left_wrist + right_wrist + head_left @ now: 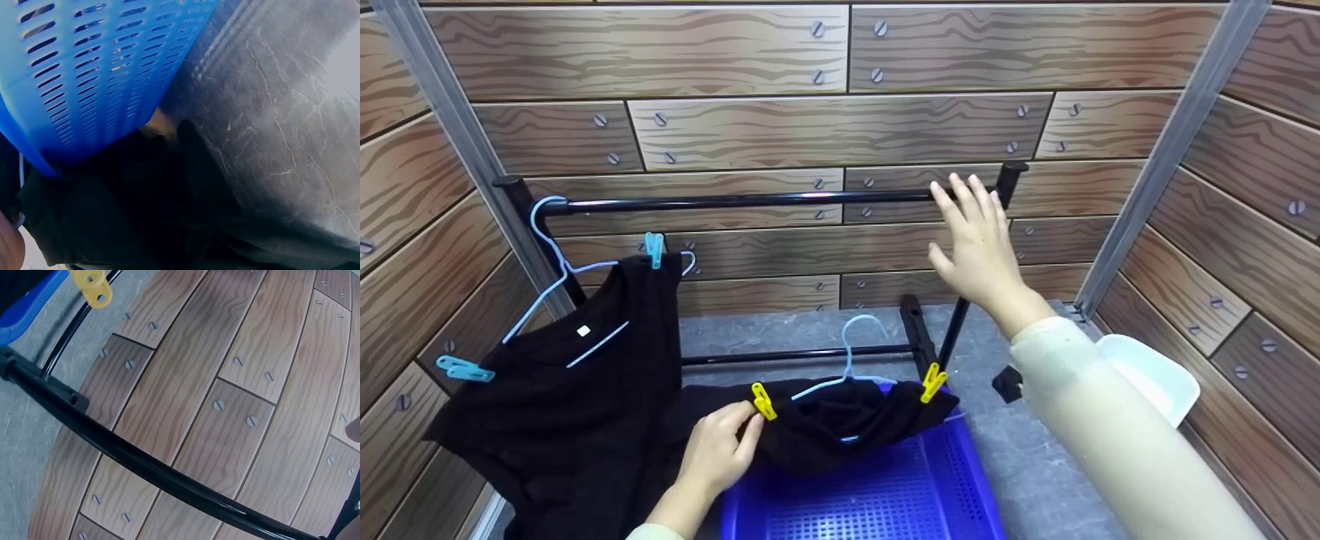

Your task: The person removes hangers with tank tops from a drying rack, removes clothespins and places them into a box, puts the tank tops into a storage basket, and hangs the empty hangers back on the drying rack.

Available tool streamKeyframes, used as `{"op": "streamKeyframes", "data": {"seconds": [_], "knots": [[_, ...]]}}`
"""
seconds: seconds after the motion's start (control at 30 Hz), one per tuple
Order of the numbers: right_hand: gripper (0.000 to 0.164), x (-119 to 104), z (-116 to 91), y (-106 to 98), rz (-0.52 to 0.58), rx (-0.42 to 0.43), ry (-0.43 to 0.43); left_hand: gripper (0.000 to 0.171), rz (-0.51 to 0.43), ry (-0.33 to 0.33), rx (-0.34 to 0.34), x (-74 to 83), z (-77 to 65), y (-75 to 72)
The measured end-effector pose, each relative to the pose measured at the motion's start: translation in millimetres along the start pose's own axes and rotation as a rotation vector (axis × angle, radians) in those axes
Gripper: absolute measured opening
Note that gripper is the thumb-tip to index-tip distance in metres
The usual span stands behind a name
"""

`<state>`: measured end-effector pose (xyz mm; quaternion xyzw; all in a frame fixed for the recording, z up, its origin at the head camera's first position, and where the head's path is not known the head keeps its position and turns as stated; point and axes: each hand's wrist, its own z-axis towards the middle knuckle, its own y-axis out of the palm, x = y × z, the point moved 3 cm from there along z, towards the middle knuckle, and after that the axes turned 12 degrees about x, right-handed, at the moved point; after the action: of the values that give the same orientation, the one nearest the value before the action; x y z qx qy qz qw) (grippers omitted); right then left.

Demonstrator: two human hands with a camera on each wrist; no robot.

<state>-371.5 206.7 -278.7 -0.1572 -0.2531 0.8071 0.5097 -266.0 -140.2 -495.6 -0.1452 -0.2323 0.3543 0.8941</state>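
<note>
A black garment (817, 442) sits on a light-blue hanger (848, 360), with a yellow clothespin (763, 401) at one shoulder and another yellow clothespin (934, 383) at the other. At the shoulder beside the first clothespin, my left hand (721, 448) pinches the garment between thumb and fingers. Dark cloth (129, 219) fills the lower part of the left wrist view. My right hand (979, 251) is raised by the right end of the black rail (750, 201), fingers straight and spread, holding nothing. Whether it touches the rail I cannot tell.
On the rail's left end hangs a black sleeveless top (585, 405) on a blue hanger (561, 259), with blue clothespins (465, 369) at its shoulders. Beneath the held garment stands a blue perforated basket (975, 480). A white tub (1155, 375) is at the right, near the wood-patterned wall (1200, 277).
</note>
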Motion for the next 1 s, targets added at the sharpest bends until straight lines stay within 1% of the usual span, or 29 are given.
{"op": "streamKeyframes", "data": {"seconds": [0.17,0.37,0.47,0.7,0.83,1.0], "knots": [[0.07,4,-2,-3,0.056,0.065,0.006,0.008,0.007,0.004,-0.001,0.8,0.0,0.2],[0.058,6,-3,-6,0.117,0.158,-0.014,0.009,0.008,-0.012,-0.02,0.4,-0.3,-0.2],[0.056,7,-4,-6,0.137,0.191,-0.031,0.01,0.009,-0.011,-0.017,0.0,-0.1,0.1],[0.055,4,-10,-7,0.151,0.204,-0.041,0.01,0.015,-0.006,-0.007,-0.7,0.7,0.9],[0.054,5,-15,-8,0.167,0.217,-0.051,0.009,0.009,0.008,0.004,-1.5,1.7,1.1],[0.05,7,-26,-10,0.178,0.214,-0.047,0.009,0.011,0.034,0.018,-2.9,1.4,1.2]]}}
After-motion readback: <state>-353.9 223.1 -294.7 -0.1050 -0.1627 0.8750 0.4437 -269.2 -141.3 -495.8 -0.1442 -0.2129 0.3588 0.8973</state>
